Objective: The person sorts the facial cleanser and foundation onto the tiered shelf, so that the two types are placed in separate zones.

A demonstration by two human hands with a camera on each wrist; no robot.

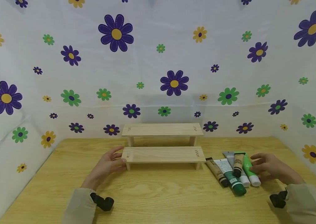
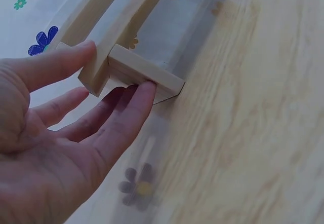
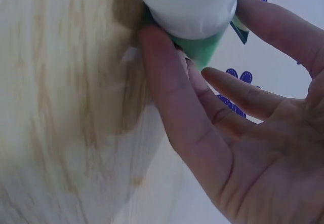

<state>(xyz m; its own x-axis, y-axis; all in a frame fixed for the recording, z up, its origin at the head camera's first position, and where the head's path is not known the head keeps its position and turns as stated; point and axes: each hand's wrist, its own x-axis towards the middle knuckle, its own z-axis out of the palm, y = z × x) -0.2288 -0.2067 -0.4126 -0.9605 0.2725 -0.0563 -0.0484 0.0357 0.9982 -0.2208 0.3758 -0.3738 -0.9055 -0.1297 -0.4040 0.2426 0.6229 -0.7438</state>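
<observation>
Fingers (image 2: pixel 119 135) lie loosely spread, left hand (image 1: pixel 106 166) touching wooden rack (image 1: pixel 163 154), right hand (image 1: pixel 274 168) at green tube (image 1: pixel 247 165).

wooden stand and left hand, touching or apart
Touching: the left wrist view shows the left hand with a fingertip against the wooden stand, on one leg.
</observation>
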